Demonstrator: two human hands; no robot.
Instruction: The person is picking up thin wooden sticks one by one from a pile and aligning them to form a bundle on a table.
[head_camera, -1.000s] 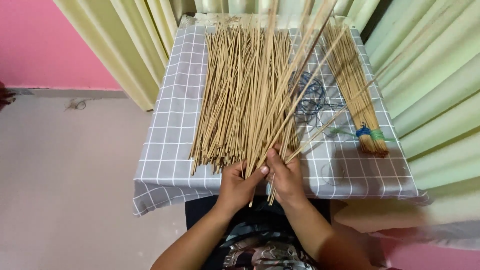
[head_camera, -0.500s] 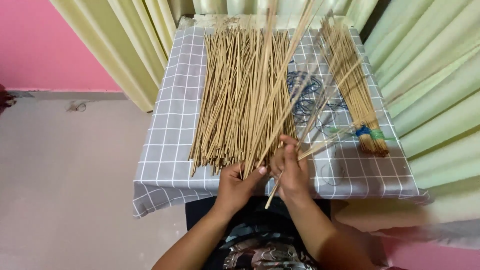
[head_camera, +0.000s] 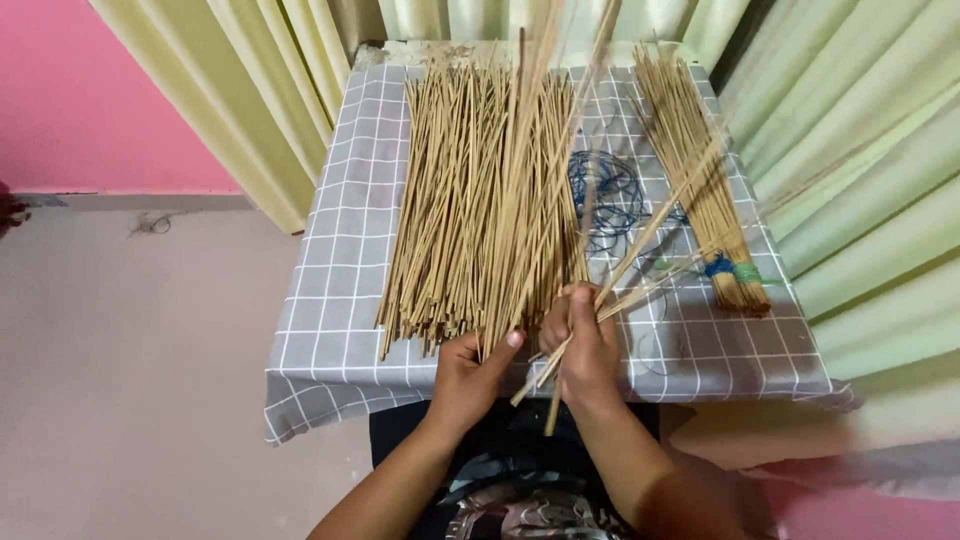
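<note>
A wide pile of thin tan sticks (head_camera: 470, 200) lies on a table under a grey checked cloth (head_camera: 330, 330). My left hand (head_camera: 468, 375) grips a raised bunch of these sticks (head_camera: 530, 120) at their near ends. My right hand (head_camera: 582, 345) is closed on a few separate sticks (head_camera: 650, 235) that fan out to the right, their tips blurred. Both hands sit side by side at the table's near edge.
A tied bundle of sticks (head_camera: 700, 180) with blue and green binding lies at the right. Loose blue string (head_camera: 610, 195) is coiled between pile and bundle. Pale green curtains (head_camera: 850, 150) hang behind and right; a pink wall and bare floor are at the left.
My right hand has drawn a few sticks away from the left hand's bunch and swung them lower to the right. The left hand has stayed in place.
</note>
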